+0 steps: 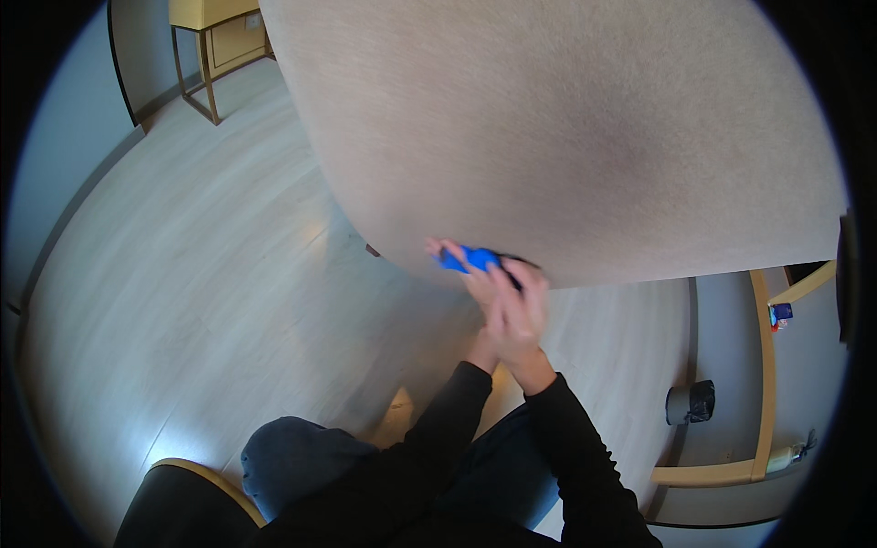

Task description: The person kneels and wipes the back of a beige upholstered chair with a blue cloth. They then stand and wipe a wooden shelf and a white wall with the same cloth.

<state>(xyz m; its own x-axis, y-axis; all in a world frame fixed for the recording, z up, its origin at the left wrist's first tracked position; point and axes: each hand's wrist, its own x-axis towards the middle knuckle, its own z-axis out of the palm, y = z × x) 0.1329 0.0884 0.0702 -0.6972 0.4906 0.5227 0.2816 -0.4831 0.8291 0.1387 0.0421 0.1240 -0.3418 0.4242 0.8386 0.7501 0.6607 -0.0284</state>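
A small blue and black object [478, 259] sits in my two hands, held close together at the near edge of a broad beige fabric-like surface [548, 137]. Its blue part shows between my fingers, but its exact kind is hard to make out. My left hand [475, 285] wraps round the object's left side, with its fingertips over the blue. From the right, my right hand [521, 306] closes over the black part and partly covers the left hand. Both hands are slightly blurred.
Light wood-look floor [228, 274] spreads to the left and below. A yellow-topped side table [206, 16] stands at the far left. On the right are a bin [678, 405] with a black bag and a wooden frame [766, 384]. A dark rounded seat [183, 507] is at lower left.
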